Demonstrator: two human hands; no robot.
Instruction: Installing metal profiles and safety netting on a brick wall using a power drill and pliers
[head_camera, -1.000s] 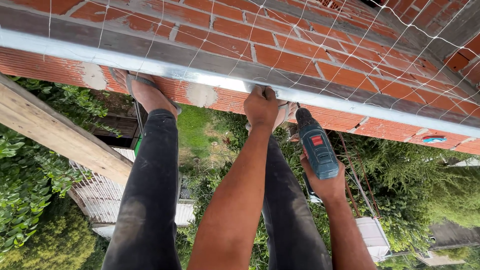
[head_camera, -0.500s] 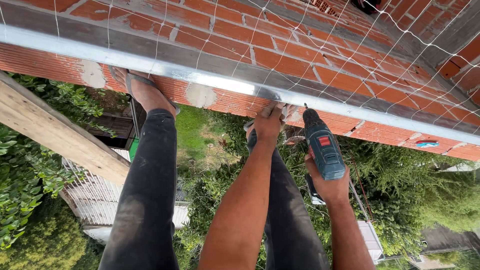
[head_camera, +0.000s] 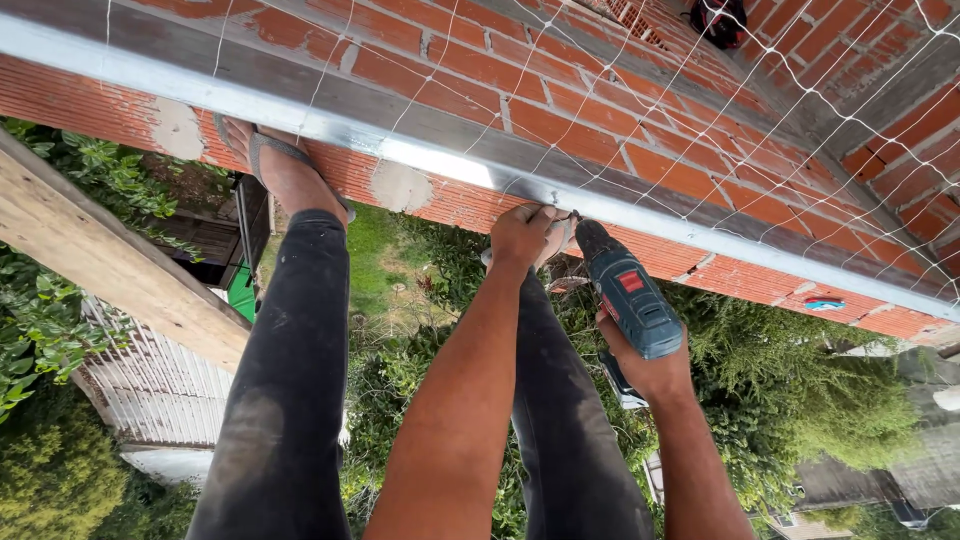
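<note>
Far left there's a bare wooden beam (head_camera: 110, 265) slanting down over green bushes and a white fence below. Next to it a foot in a grey sandal (head_camera: 275, 165) is planted against the red brick wall (head_camera: 640, 110), with the dark, dusty trouser legs (head_camera: 290, 390) running down toward the camera. A shiny metal rail (head_camera: 300, 112) runs along the brickwork from the top left down to the right, and white netting (head_camera: 600, 60) is stretched over the wall above it. In the middle, the left hand (head_camera: 522, 235) is pressed up at the rail's lower edge, fingers pinched together right at the spot where the drill tip meets it; can't make out what's between them, if anything. Just to the right, the right hand (head_camera: 645, 365) has its grip closed tight on the handle of a blue-green cordless drill (head_camera: 625, 295), which tilts up and left, nose touching the rail just beside the left hand's fingers.
</note>
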